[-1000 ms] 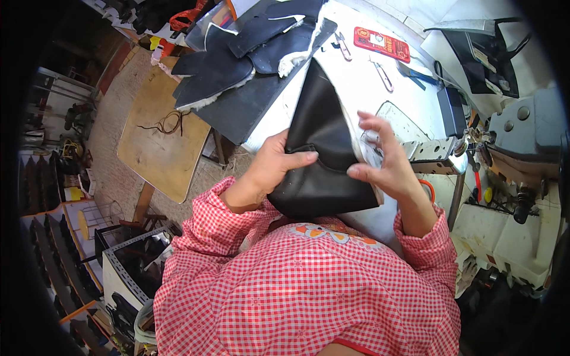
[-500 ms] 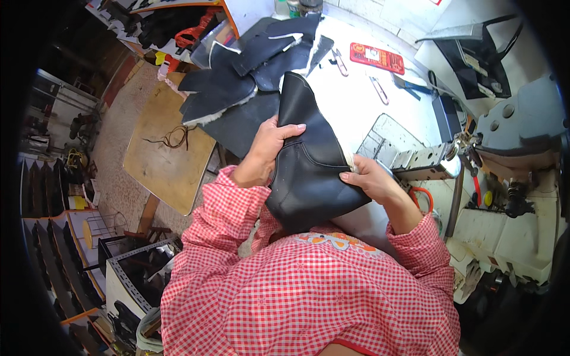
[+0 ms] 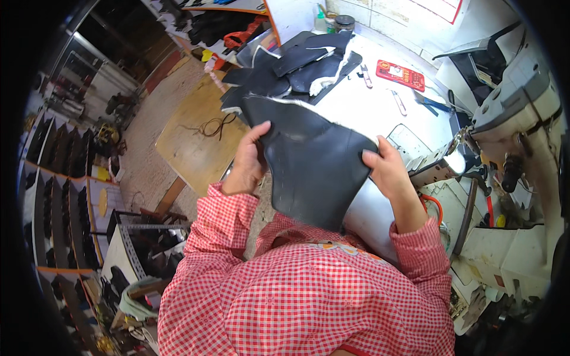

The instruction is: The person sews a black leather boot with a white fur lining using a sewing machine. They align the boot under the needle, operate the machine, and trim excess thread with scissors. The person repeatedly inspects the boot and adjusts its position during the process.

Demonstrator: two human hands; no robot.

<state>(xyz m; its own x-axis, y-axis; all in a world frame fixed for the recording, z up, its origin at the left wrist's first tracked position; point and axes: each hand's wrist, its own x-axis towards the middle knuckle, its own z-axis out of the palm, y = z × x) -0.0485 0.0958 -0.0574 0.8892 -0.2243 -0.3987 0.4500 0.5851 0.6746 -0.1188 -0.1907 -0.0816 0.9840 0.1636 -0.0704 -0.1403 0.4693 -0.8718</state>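
From my remote seat I see, at the far left, open shelving (image 3: 56, 160) holding rows of dark shoe parts, and then a bare wooden board (image 3: 196, 142) with a loop of cord lying on it. My left hand (image 3: 246, 163) is closed on the left edge of a smooth, matte black leather piece (image 3: 312, 169), held up above the white worktable (image 3: 368, 107), in front of a heap of black cut pieces (image 3: 297, 65). My right hand (image 3: 389, 172) pinches its right edge, just beside the cream sewing machine (image 3: 516, 118).

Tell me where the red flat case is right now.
In the head view the red flat case lies on the white table at the far right, beyond the black leather piece, between the leather stack and the sewing machine.
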